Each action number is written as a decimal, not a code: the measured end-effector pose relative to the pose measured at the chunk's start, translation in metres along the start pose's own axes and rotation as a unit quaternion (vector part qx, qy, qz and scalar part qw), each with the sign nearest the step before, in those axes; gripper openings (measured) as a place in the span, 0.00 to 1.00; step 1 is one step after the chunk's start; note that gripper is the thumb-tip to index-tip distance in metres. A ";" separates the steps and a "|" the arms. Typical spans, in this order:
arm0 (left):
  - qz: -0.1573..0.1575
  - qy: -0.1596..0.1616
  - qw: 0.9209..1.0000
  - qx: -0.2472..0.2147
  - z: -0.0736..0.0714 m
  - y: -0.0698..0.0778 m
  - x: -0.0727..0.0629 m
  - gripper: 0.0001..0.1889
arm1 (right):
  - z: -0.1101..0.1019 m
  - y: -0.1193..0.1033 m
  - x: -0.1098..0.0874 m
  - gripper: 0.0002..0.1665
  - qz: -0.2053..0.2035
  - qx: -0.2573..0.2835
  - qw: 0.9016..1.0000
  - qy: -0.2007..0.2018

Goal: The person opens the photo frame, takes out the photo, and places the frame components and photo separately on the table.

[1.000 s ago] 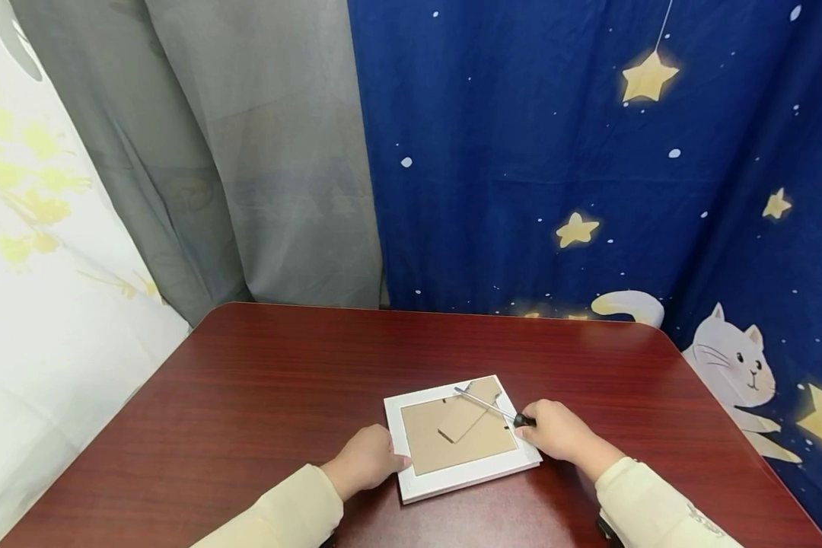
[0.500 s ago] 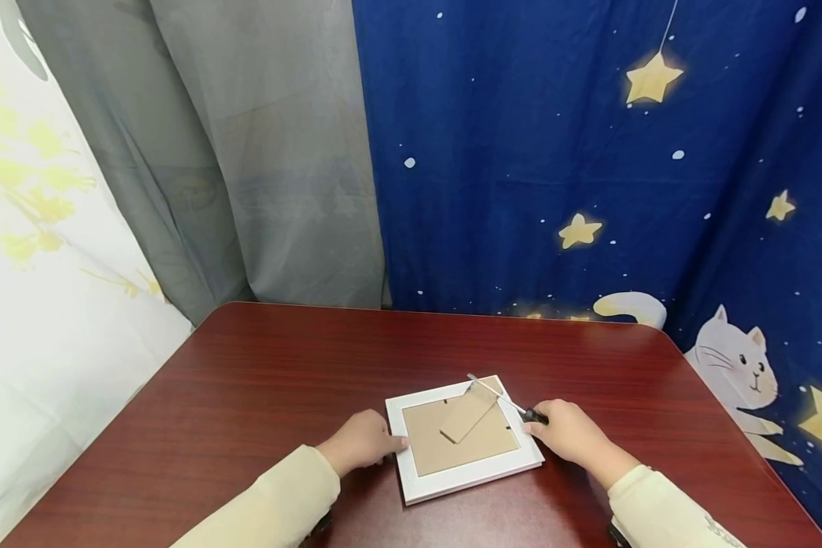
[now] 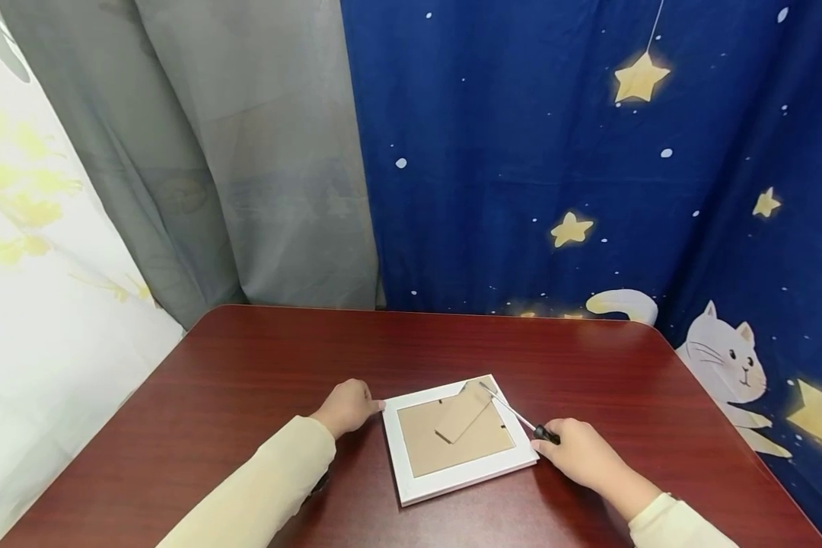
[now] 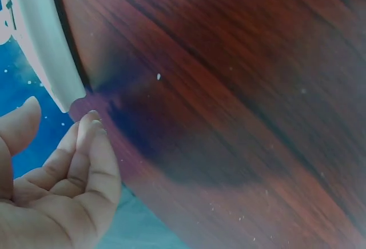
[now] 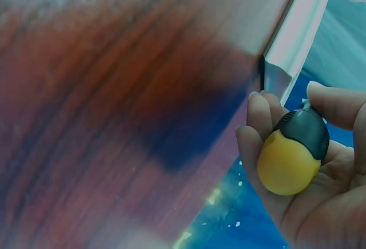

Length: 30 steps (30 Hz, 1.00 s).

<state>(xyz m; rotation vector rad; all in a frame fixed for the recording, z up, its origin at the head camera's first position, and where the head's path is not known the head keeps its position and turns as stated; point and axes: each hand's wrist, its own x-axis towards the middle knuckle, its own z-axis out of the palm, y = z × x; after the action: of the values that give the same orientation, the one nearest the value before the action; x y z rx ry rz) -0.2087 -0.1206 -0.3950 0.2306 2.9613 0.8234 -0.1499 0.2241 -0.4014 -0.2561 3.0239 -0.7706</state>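
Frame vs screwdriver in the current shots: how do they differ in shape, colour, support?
Shape: the picture frame is a broad rectangle; the screwdriver is long and slim.
Colour: the frame is white around a brown back panel; the screwdriver has a metallic shaft and a black-and-yellow handle.
Support: the frame lies on the table; the screwdriver is held in the right hand.
Shared: some black, on the frame's small tabs and the screwdriver's handle.

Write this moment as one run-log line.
picture frame: back up on table | left hand: at its far left corner | right hand: holds screwdriver, tip over frame's back
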 end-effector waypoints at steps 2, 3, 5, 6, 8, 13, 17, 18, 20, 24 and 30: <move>-0.003 -0.002 1.000 -0.013 0.002 -0.001 0.002 0.16 | 0.002 -0.001 -0.001 0.08 0.003 0.009 1.000 -0.004; -0.004 -0.003 1.000 -0.019 0.003 0.000 0.002 0.16 | 0.003 -0.002 -0.002 0.08 0.003 0.016 1.000 -0.006; -0.003 -0.003 1.000 -0.027 0.005 0.000 0.003 0.16 | 0.005 -0.003 -0.004 0.08 0.003 0.032 0.999 -0.012; -0.003 -0.003 1.000 -0.030 0.005 0.001 0.003 0.16 | 0.007 -0.003 -0.004 0.07 0.004 0.042 0.999 -0.016; 0.000 -0.003 0.999 -0.034 0.006 0.002 0.004 0.16 | 0.009 -0.004 -0.005 0.07 0.005 0.062 0.998 -0.023; 0.011 -0.004 0.999 -0.040 0.009 0.003 0.004 0.17 | 0.012 -0.005 -0.005 0.07 0.006 0.081 0.996 -0.030; 0.018 -0.002 0.999 -0.044 0.011 0.003 0.004 0.18 | 0.013 -0.005 -0.004 0.07 0.003 0.087 0.996 -0.030; 0.018 -0.002 0.999 -0.044 0.011 0.003 0.004 0.17 | 0.013 -0.005 -0.004 0.07 0.002 0.090 0.995 -0.030; 0.019 -0.001 0.999 -0.046 0.011 0.003 0.005 0.16 | 0.013 -0.006 -0.004 0.07 0.003 0.096 0.995 -0.032; 0.024 0.003 0.999 -0.043 0.011 0.002 0.006 0.15 | 0.013 -0.007 -0.004 0.07 0.011 0.098 0.995 -0.032; 0.027 0.011 0.999 -0.041 0.012 0.002 0.005 0.15 | 0.013 -0.008 -0.003 0.07 0.016 0.090 0.996 -0.023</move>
<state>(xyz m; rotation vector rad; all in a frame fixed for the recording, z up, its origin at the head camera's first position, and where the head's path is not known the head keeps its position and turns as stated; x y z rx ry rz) -0.2119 -0.1118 -0.4039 0.2985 2.9457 0.9591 -0.1455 0.2120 -0.4089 -0.2178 2.8837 -1.0104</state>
